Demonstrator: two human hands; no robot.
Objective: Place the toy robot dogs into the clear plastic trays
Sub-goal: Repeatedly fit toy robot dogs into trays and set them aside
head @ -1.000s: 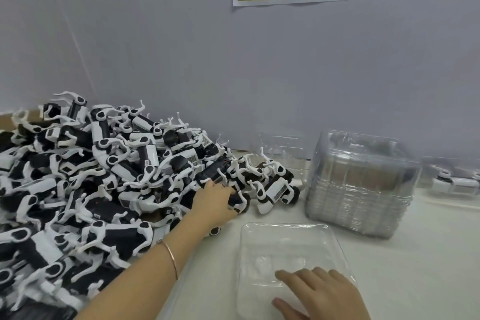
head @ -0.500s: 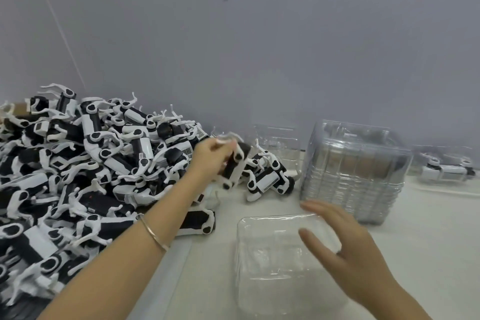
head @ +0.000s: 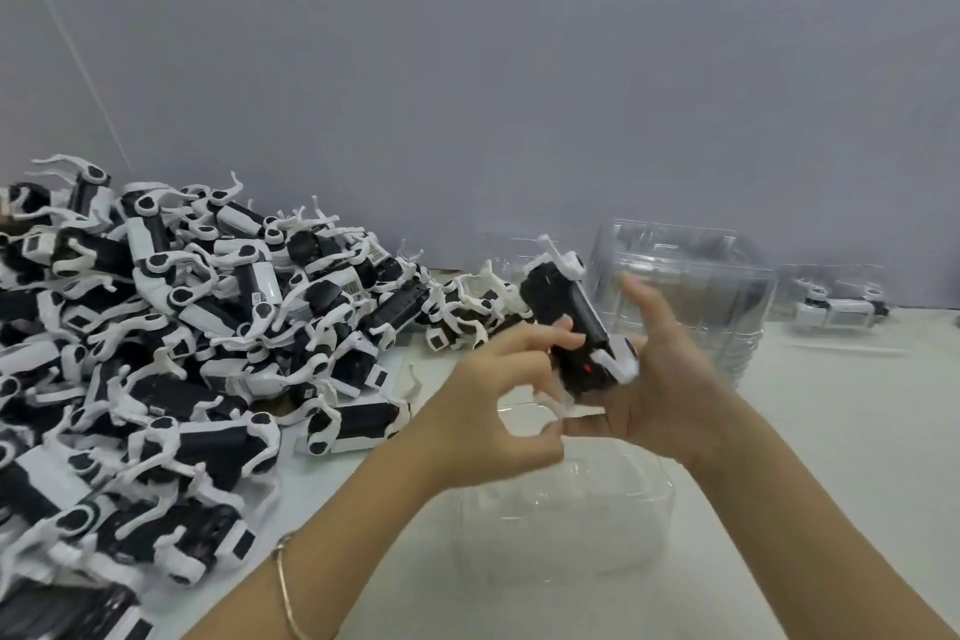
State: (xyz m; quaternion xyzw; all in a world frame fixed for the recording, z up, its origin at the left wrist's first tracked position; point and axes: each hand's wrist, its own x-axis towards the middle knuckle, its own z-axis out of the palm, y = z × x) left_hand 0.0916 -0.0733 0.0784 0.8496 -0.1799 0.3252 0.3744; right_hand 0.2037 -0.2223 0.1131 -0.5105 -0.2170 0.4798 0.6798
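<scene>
Grey wall behind, white table (head: 831, 431) below: one toy robot dog (head: 566, 322) is held over the clear tray (head: 660, 499), its long axis tilted up and away. The left hand (head: 493, 405) pinches it in a narrow grip. The right hand (head: 670, 379) cradles its lower end with fingers fairly straight. The tray lies straight below both hands.

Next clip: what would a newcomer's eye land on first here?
First, the big heap of black-and-white toy robot dogs covering the left of the table. Next, the single toy dog held up at centre between the left hand and the right hand, above an empty clear tray. A stack of clear trays stands behind, to the right.
</scene>
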